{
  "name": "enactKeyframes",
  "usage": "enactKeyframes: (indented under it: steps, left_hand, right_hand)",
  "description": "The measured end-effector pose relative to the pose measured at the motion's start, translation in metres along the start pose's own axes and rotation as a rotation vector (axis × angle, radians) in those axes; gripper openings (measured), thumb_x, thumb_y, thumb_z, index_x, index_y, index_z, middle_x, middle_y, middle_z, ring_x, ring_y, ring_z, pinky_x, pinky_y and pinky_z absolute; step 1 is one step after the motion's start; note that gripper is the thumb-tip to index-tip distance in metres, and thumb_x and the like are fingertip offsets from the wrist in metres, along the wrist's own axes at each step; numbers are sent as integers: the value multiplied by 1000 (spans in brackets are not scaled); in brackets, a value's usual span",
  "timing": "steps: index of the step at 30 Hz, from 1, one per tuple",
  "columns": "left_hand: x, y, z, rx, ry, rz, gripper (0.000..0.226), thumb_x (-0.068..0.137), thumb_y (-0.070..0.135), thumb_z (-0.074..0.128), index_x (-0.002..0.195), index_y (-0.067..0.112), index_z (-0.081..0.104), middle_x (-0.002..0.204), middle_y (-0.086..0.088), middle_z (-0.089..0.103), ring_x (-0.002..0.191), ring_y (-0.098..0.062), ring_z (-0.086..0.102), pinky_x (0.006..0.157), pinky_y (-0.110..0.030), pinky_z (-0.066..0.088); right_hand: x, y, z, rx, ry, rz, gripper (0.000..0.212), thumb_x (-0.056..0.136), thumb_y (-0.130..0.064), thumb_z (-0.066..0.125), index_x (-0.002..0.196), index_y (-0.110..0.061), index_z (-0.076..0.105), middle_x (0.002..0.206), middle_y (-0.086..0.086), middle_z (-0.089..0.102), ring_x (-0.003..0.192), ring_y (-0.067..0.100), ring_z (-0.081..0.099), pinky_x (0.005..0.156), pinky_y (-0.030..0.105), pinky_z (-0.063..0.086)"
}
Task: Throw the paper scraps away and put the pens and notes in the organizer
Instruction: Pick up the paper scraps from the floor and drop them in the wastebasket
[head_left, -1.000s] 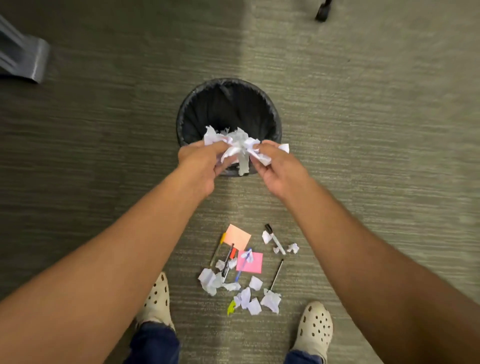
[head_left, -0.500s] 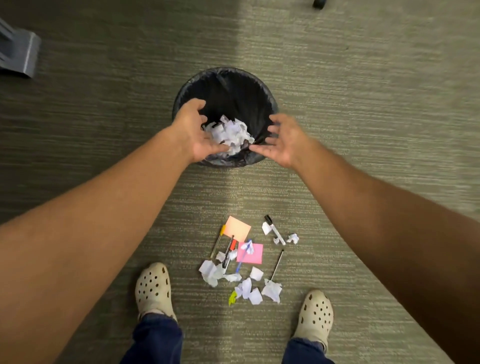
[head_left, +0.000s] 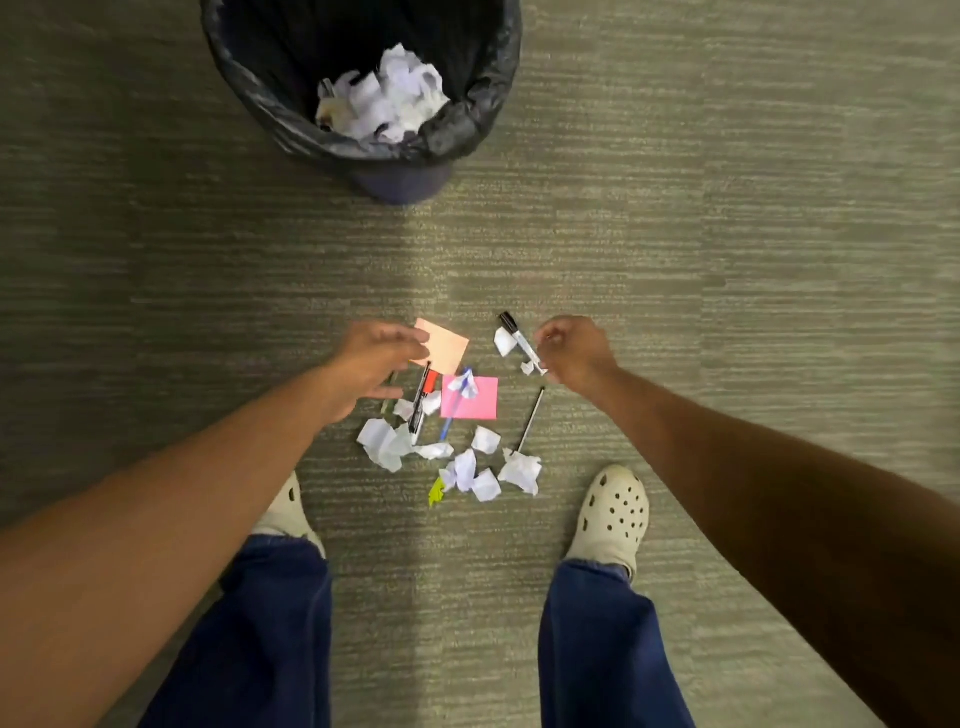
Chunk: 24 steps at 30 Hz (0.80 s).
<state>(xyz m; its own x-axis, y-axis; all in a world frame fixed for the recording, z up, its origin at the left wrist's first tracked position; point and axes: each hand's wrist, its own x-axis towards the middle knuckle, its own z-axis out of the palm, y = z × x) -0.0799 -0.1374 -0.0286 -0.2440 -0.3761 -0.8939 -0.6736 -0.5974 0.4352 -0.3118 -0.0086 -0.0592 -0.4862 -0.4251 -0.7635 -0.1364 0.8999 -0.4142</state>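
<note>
Several white paper scraps (head_left: 387, 444) lie on the carpet between my feet, mixed with an orange note (head_left: 448, 349), a pink note (head_left: 477, 399), a red-and-black pen (head_left: 422, 397), a blue pen (head_left: 448, 423), a thin black pen (head_left: 531, 421) and a white marker (head_left: 519, 340). My left hand (head_left: 371, 361) hovers over the orange note's left edge with its fingers spread and nothing in it. My right hand (head_left: 574, 351) has its fingers curled beside the marker's lower end and a small scrap (head_left: 527, 367); contact is unclear. No organizer is in view.
A black-lined trash bin (head_left: 485, 98) stands on the carpet ahead, with crumpled white paper (head_left: 387, 98) inside. My cream clogs (head_left: 613, 514) and blue trouser legs (head_left: 270, 639) flank the pile. A yellow-green bit (head_left: 436, 491) lies at the pile's near edge.
Both hands held a bundle of scraps over the bin, let it fall in, then came back down to the pile on the floor. The camera tilted down.
</note>
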Motion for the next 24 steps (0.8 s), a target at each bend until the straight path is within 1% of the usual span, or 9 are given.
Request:
enactKeyframes:
  steps: [4, 7, 10, 12, 14, 17, 20, 22, 24]
  left_hand:
    - [45, -50, 41, 177, -37, 46, 33, 88, 9, 82, 119, 17, 76, 119, -5, 72, 98, -17, 66, 90, -49, 61]
    - [78, -81, 64, 291, -43, 118, 43, 84, -1, 83, 124, 10, 74, 116, -12, 66, 96, -22, 61, 85, -40, 58]
    - [103, -109, 76, 347, 27, 151, 43, 81, -7, 81, 121, 6, 73, 113, -13, 66, 94, -24, 62, 78, -33, 54]
    - [112, -128, 78, 410, 149, 193, 34, 82, -2, 80, 114, 6, 74, 115, -14, 70, 98, -29, 66, 77, -29, 51]
    - [115, -146, 75, 502, 270, 220, 27, 83, 3, 78, 109, 9, 71, 120, -15, 65, 101, -32, 66, 80, -34, 51]
    - [112, -172, 65, 579, 372, 131, 43, 77, -1, 79, 112, 16, 61, 131, -14, 48, 109, -34, 60, 87, -39, 54]
    - [106, -195, 51, 603, 392, 61, 60, 74, 3, 86, 124, 15, 54, 143, -15, 36, 127, -37, 48, 99, -41, 53]
    - [102, -206, 44, 586, 392, 55, 71, 72, 8, 91, 131, 17, 53, 145, -16, 35, 131, -37, 45, 102, -38, 48]
    - [100, -214, 39, 553, 404, 64, 82, 68, 13, 95, 137, 19, 52, 145, -17, 37, 130, -36, 47, 102, -36, 45]
  right_hand:
    - [22, 55, 40, -238, -39, -103, 39, 89, -1, 63, 125, -15, 70, 120, 12, 72, 110, 27, 68, 95, 33, 55]
    - [45, 76, 67, -425, -100, -194, 63, 89, 4, 57, 148, -18, 52, 138, 15, 58, 127, 33, 59, 104, 40, 51]
    - [63, 88, 87, -605, -93, -275, 76, 92, 10, 47, 159, -25, 36, 147, 15, 46, 132, 35, 53, 105, 48, 51]
    - [74, 94, 94, -753, -54, -356, 74, 94, 12, 44, 159, -20, 34, 152, 15, 42, 133, 38, 50, 105, 50, 50]
    - [85, 99, 96, -920, -20, -413, 68, 94, 13, 45, 156, -12, 35, 150, 17, 42, 132, 41, 50, 105, 51, 49]
    - [93, 102, 96, -959, -35, -446, 58, 94, 13, 45, 150, -6, 43, 144, 19, 51, 126, 40, 55, 99, 47, 53]
    - [92, 97, 98, -921, -10, -532, 46, 93, 13, 49, 134, -6, 56, 129, 17, 59, 116, 38, 61, 83, 40, 54]
    - [95, 90, 100, -945, -12, -610, 46, 92, 14, 51, 132, -7, 58, 138, 14, 53, 122, 35, 55, 83, 41, 56]
    - [99, 84, 103, -972, -34, -640, 51, 91, 15, 50, 136, -9, 56, 156, 13, 38, 136, 36, 45, 89, 44, 59]
